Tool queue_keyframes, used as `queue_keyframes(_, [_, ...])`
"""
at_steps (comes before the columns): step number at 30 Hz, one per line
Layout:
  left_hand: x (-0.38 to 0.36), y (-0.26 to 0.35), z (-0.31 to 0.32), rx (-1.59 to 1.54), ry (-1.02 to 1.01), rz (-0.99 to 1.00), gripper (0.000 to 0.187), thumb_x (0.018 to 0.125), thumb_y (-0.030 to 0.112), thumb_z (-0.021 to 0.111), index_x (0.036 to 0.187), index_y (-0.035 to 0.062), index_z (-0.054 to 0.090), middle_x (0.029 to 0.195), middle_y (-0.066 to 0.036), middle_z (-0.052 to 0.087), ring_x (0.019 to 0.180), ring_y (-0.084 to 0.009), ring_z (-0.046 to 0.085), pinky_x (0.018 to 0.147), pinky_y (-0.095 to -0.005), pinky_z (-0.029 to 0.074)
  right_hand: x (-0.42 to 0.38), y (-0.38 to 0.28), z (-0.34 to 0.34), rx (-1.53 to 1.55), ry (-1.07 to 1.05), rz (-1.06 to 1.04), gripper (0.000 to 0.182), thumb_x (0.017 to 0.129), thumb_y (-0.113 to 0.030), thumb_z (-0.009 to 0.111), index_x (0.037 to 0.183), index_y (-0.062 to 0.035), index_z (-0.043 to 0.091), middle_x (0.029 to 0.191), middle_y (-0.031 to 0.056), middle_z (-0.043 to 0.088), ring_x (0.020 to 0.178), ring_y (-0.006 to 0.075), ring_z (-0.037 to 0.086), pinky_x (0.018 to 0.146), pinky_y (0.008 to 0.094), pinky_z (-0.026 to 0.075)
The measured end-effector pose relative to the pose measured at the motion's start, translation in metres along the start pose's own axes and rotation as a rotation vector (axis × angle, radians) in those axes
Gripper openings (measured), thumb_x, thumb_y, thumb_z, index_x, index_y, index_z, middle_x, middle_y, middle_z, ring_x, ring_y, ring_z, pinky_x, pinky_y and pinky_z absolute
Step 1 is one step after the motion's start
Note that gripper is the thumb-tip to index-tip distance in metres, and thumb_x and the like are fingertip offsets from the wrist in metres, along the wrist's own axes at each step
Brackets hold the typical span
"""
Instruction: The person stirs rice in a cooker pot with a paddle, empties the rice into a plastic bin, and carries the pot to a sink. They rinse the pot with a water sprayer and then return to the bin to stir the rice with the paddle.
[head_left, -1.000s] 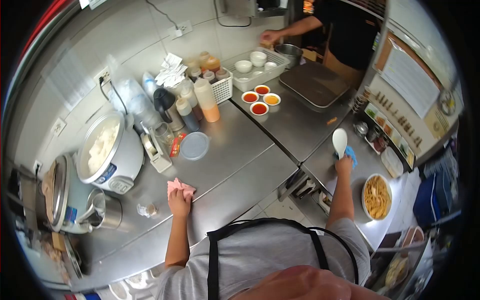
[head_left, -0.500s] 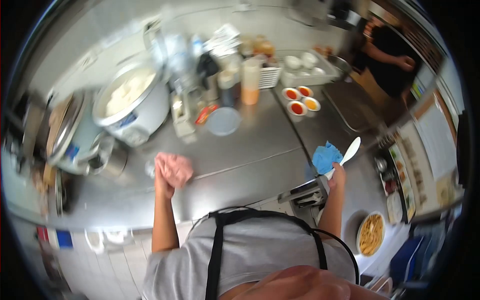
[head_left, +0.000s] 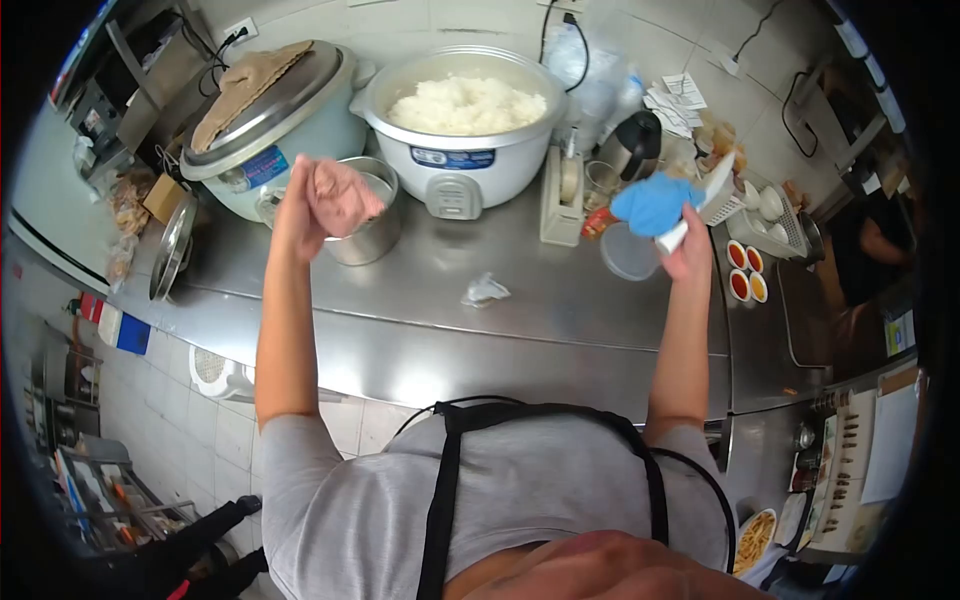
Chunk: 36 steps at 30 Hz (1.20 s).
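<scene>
My left hand (head_left: 291,218) is closed around a bunched pink cloth (head_left: 342,197), held up in front of a steel pot (head_left: 368,240). My right hand (head_left: 689,248) grips a folded blue cloth (head_left: 655,203) together with a white rice paddle (head_left: 672,238), above a round translucent lid (head_left: 629,252). Part of the paddle is hidden behind the cloth and fingers. Between my hands and farther back stands an open rice cooker (head_left: 456,165) full of white rice (head_left: 468,105). A crumpled piece of plastic (head_left: 486,290) lies on the steel counter (head_left: 430,345).
A second rice cooker (head_left: 275,135), lidded, with a brown cloth on top, stands at back left. A metal lid (head_left: 172,250) leans near it. Small sauce cups (head_left: 739,284) sit at right beside a dark tray (head_left: 808,315). Another person's arm (head_left: 882,243) shows at far right.
My view has swung left, bringing both rice cookers and the crumpled plastic into full sight. Both hands are raised farther over the counter, still holding the cloths and paddle.
</scene>
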<state>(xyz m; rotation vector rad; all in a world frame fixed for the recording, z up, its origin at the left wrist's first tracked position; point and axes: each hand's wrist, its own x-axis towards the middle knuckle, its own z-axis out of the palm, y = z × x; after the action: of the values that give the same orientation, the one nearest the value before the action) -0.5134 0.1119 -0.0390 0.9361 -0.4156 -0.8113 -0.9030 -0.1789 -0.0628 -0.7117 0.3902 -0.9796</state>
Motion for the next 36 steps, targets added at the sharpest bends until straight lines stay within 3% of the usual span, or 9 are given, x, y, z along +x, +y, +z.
queue_keyframes(5, [0.138,0.021,-0.03,0.19,0.174,-0.074,0.034,0.087,0.036,0.035,0.09,0.0063,0.05,0.089,-0.008,0.055,0.084,-0.0217,0.055,0.076,-0.0358,0.044,0.101,0.05,0.06,-0.06,-0.008,0.082,0.023,0.082,-0.016,0.049,0.101,-0.0025,0.045,0.095,0.0097,0.053,0.089,0.0222,0.053,0.082,0.0382,0.042])
queue_keyframes(8, [0.2,0.012,-0.035,0.332,0.117,-0.151,0.033,0.088,0.033,0.032,0.085,0.005,0.049,0.08,-0.01,0.055,0.075,-0.0242,0.057,0.066,-0.0386,0.047,0.148,0.075,0.081,-0.205,0.034,0.078,0.021,0.08,-0.015,0.052,0.097,-0.0023,0.047,0.085,0.0079,0.056,0.076,0.0225,0.056,0.07,0.0368,0.048])
queue_keyframes(11, [0.266,-0.005,-0.053,0.443,-0.14,-0.212,0.033,0.087,0.033,0.032,0.083,0.0038,0.049,0.076,-0.013,0.055,0.068,-0.026,0.058,0.057,-0.0407,0.048,0.184,0.085,0.099,-0.38,0.062,0.05,0.025,0.078,-0.014,0.055,0.099,-0.0018,0.048,0.086,0.0083,0.057,0.074,0.0208,0.057,0.066,0.0353,0.049])
queue_keyframes(15, [0.231,0.019,0.008,0.656,-0.097,-0.331,0.018,0.078,0.02,0.038,0.073,0.0033,0.042,0.05,-0.011,0.045,0.034,-0.0243,0.049,0.026,-0.0322,0.026,0.206,0.081,0.129,-0.75,0.166,0.181,0.03,0.075,-0.012,0.058,0.101,-0.001,0.047,0.09,0.0097,0.058,0.075,0.0192,0.058,0.065,0.0339,0.049])
queue_keyframes(18, [0.233,0.014,0.005,0.607,-0.086,-0.228,0.018,0.076,0.02,0.04,0.078,0.0023,0.044,0.049,-0.015,0.046,0.03,-0.0281,0.049,0.023,-0.0319,0.02,0.213,0.08,0.14,-0.826,0.173,0.194,0.033,0.073,-0.01,0.06,0.102,-0.0011,0.047,0.09,0.0106,0.058,0.075,0.0207,0.058,0.064,0.036,0.05])
queue_keyframes(24, [0.265,0.001,-0.02,0.682,-0.073,-0.333,0.023,0.076,0.021,0.046,0.073,-0.0016,0.049,0.062,-0.015,0.052,0.037,-0.0239,0.047,0.028,-0.0356,0.032,0.218,0.068,0.158,-0.934,0.172,0.135,0.035,0.07,-0.006,0.061,0.102,-0.0021,0.046,0.09,0.0119,0.057,0.075,0.0221,0.058,0.062,0.0384,0.05])
queue_keyframes(27, [0.267,0.002,-0.022,0.321,-0.168,-0.254,0.018,0.077,0.018,0.038,0.084,0.0021,0.042,0.045,-0.015,0.043,0.027,-0.0272,0.041,0.021,-0.0322,0.028,0.211,0.051,0.184,-0.945,0.136,0.132,0.034,0.07,-0.006,0.06,0.101,-0.0028,0.046,0.088,0.0111,0.056,0.075,0.0212,0.057,0.062,0.0376,0.05])
queue_keyframes(31, [0.263,0.031,-0.008,0.22,-0.173,-0.073,0.022,0.08,0.02,0.042,0.093,0.0017,0.042,0.074,-0.015,0.054,0.043,-0.0236,0.052,0.02,-0.0336,0.029,0.199,0.029,0.208,-1.053,0.078,-0.042,0.031,0.072,-0.011,0.06,0.1,-0.0027,0.047,0.088,0.0077,0.056,0.078,0.0159,0.055,0.067,0.0303,0.047])
queue_keyframes(36, [0.226,0.075,0.026,-0.046,-0.202,0.123,0.022,0.079,0.014,0.048,0.098,0.0018,0.045,0.084,-0.01,0.055,0.061,-0.0181,0.057,0.045,-0.031,0.047,0.148,-0.012,0.228,-1.079,-0.016,-0.278,0.031,0.073,-0.012,0.06,0.099,-0.0015,0.047,0.087,0.007,0.055,0.076,0.0145,0.055,0.068,0.0264,0.046])
